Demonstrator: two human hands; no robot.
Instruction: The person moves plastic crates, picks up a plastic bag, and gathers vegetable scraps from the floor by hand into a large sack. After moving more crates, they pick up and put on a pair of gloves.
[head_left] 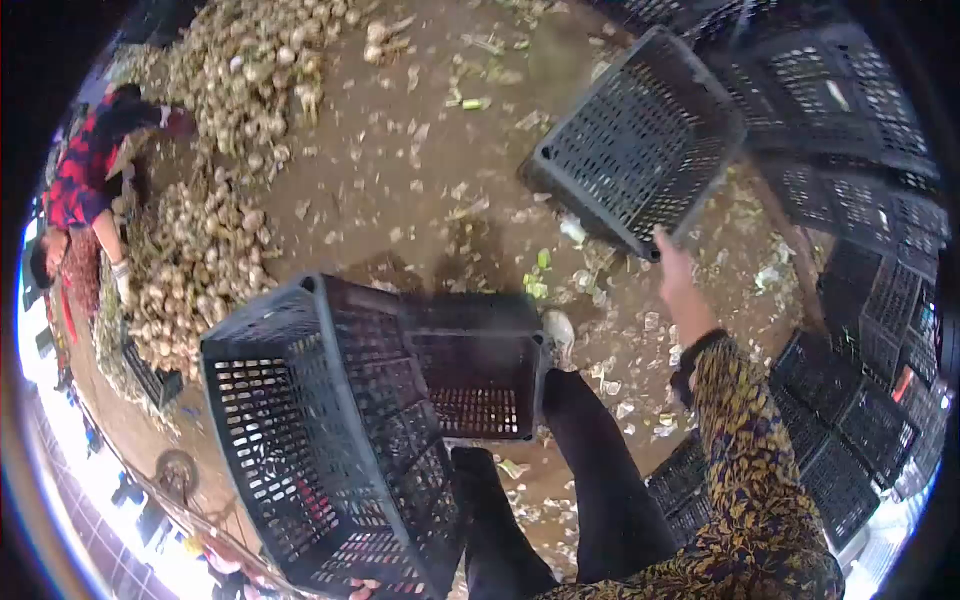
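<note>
Tilted dark crate (622, 140), corner at right hand (677, 275)

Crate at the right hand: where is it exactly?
In the head view, the black crate is right of centre near the top, its lower corner at the right hand, just left of more black crates.

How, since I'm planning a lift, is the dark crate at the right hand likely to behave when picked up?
The dark crate is probably light for its size: it is slotted and nothing shows inside. It looks stiff, with straight edges. With the right hand at one corner, it may swing or tilt.
</note>
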